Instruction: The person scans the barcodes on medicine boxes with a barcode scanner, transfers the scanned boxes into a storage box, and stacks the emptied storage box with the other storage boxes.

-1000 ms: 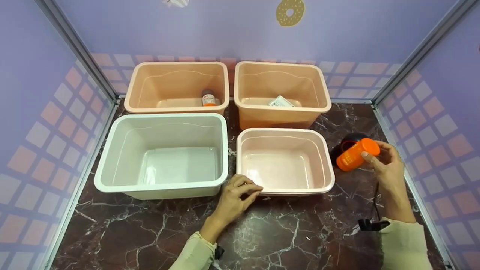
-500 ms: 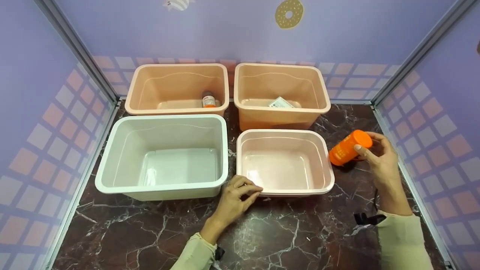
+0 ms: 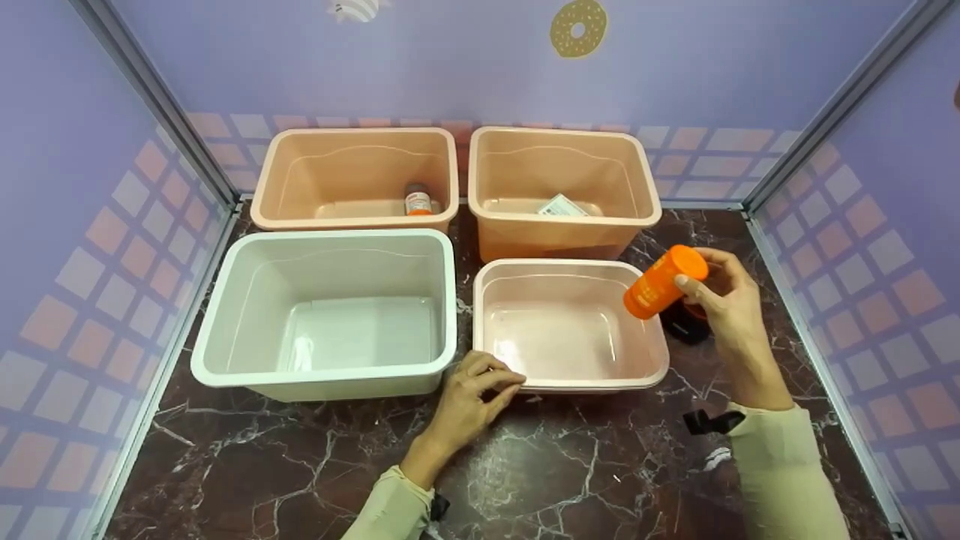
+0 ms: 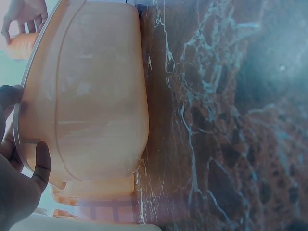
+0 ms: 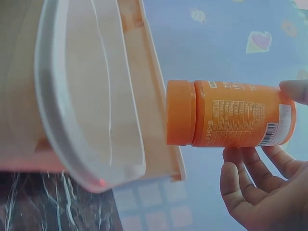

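An orange bottle (image 3: 656, 286), tilted, is held by its end in my right hand (image 3: 724, 300) over the right rim of the pale pink bin (image 3: 570, 385). The right wrist view shows the bottle's cap (image 5: 180, 113) and printed label, with the thumb on one side and curled fingers on the other. My left hand (image 3: 469, 397) pinches the pink bin's front rim near its left corner. In the left wrist view its thumb (image 4: 42, 163) lies against the bin's outer wall.
Left of the pink bin stands a large pale green bin (image 3: 322, 375). Two orange bins stand behind; the left one (image 3: 352, 223) holds a small bottle (image 3: 417, 200), the right one (image 3: 555, 240) a white box (image 3: 562, 205). A black object (image 3: 686, 324) lies under the right hand.
My right hand has carried the orange bottle leftward and away from me, from beside the pink bin to over its right rim. The left hand has stayed in place.
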The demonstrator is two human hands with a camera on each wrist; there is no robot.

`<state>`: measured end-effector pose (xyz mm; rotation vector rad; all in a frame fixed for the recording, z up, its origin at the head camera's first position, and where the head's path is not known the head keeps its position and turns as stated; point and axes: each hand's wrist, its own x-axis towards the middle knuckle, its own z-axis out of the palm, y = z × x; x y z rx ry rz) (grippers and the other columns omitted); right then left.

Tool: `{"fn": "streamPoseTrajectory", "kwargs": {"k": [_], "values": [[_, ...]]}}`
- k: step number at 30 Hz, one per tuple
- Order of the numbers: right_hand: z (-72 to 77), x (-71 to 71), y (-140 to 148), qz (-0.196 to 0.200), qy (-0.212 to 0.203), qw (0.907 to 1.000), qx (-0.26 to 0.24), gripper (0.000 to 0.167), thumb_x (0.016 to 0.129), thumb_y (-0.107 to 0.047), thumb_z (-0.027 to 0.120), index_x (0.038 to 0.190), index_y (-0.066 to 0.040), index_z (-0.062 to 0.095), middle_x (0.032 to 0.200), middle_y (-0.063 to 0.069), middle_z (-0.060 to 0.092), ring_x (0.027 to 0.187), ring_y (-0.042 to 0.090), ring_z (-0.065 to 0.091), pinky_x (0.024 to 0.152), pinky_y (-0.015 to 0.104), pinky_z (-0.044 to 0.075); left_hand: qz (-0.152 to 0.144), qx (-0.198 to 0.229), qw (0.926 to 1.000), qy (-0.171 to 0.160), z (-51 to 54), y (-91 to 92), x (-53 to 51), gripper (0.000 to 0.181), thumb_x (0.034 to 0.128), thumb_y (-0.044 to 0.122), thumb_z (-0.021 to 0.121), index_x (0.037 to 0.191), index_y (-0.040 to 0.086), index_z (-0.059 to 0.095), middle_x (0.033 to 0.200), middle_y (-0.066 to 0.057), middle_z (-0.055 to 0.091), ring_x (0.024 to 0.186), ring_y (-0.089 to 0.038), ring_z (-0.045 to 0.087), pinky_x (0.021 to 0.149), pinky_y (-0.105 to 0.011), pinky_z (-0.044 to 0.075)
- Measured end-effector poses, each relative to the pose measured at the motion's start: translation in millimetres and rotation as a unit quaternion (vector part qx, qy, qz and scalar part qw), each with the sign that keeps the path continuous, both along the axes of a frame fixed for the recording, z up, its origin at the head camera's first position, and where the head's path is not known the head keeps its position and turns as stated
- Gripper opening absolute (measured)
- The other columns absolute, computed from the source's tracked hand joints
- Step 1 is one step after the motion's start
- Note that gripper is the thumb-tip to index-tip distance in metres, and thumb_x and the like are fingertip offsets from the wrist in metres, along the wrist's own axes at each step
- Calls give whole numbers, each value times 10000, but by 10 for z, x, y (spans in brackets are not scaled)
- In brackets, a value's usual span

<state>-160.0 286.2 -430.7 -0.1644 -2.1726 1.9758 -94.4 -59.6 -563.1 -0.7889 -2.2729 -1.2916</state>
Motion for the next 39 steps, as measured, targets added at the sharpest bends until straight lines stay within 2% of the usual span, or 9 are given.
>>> {"fn": "streamPoseTrajectory", "kwargs": {"k": [5,11,19,24,30,35,39], "values": [[17,-70,-104,85,122,9999,30,374,869,-73,752,1215,-97,613,1009,-9,662,732,97,588,619,186,498,-1,9,10000,-34,0,2,-6,109,866,194,780,973,212,788,923,65,670,977,-113,579,913,-263,467],[34,-164,-219,329,344,9985,-254,355,866,-12,730,1198,-65,614,1004,12,676,804,109,623,623,196,533,6,39,10000,44,-4,1,-9,111,862,205,784,972,212,787,927,61,673,976,-119,581,909,-269,467],[103,-301,-393,498,499,9974,-154,368,852,-8,728,1202,-49,623,1007,15,677,830,111,620,640,198,527,-7,65,10000,49,12,1,-12,105,866,200,780,971,206,788,923,53,674,972,-126,582,906,-271,470],[144,-384,-499,539,491,9973,-41,386,847,-19,725,1218,-49,623,1000,-9,686,859,112,628,658,207,526,5,-3,10000,26,22,2,-7,104,866,193,780,968,205,790,918,60,681,968,-125,589,904,-273,471],[187,-480,-616,766,387,9963,-43,416,859,-33,729,1251,-20,591,1041,3,674,900,129,641,690,225,552,-2,57,9999,83,6,4,-13,121,841,180,800,959,201,789,917,47,682,968,-141,587,888,-289,477],[201,-542,-707,857,329,9957,80,432,870,-67,724,1271,-8,575,1049,1,672,911,132,646,676,223,555,-12,27,10000,34,6,4,-15,119,843,185,798,959,204,789,924,44,683,972,-143,586,895,-293,474],[201,-591,-779,954,316,9949,-11,420,872,-62,714,1266,-19,574,1053,11,668,918,141,643,663,232,560,3,13,10000,3,10,7,-11,119,844,190,797,962,205,788,929,46,680,976,-143,587,895,-301,475]]}}
